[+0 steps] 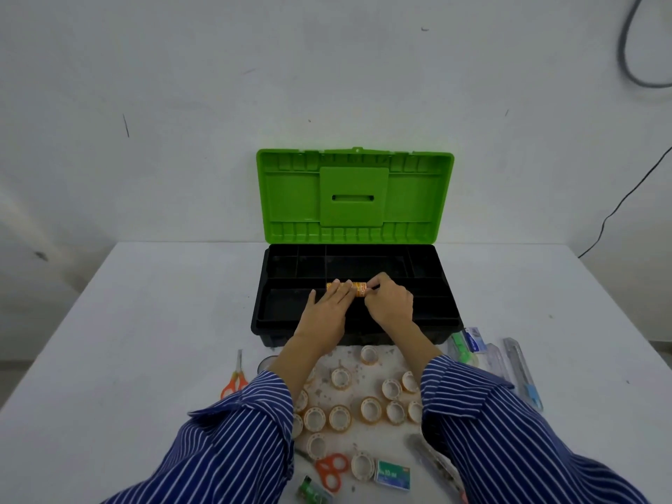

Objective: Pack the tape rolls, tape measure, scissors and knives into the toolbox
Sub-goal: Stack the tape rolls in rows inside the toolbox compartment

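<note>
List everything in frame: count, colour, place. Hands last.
toolbox: 1, black base with green lid open and upright, back centre of table
table: 1, white, under everything
stack of tape rolls: 1, orange-white, held over the toolbox tray
loose tape rolls: over a dozen, white-orange, on the table in front of the toolbox
scissors: 2 pairs, orange handles, one left, one front centre
knives: at least 2, clear cases, right of the toolbox
small green box: 1, front centre
left hand: fingers laid over the stack
right hand: pinches the stack's end
</note>
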